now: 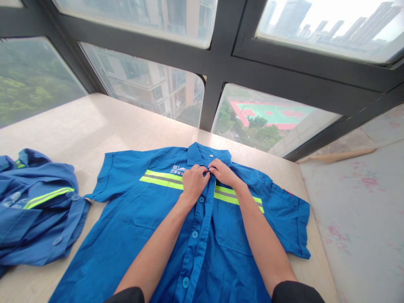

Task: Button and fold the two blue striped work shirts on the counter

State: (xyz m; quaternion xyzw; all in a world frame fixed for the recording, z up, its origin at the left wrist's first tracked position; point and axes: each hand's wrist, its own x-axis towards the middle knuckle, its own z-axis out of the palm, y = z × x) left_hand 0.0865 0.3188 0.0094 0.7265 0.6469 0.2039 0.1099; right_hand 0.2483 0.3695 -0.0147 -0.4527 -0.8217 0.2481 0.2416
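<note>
A blue short-sleeved work shirt with yellow-green reflective stripes lies spread face up, its collar toward the window. Just below the collar, my left hand pinches one edge of the front opening. Touching it from the other side, my right hand is closed on the opposite edge of the placket. The fingertips of both hands meet there and hide the top button, if one is there. Farther down the front, several blue buttons show, among them a button on the left strip, with the two front edges apart.
A crumpled second blue garment with a reflective stripe lies at the left on the pale sill. Grey window frames rise behind the shirt. A flower-patterned wall bounds the right side.
</note>
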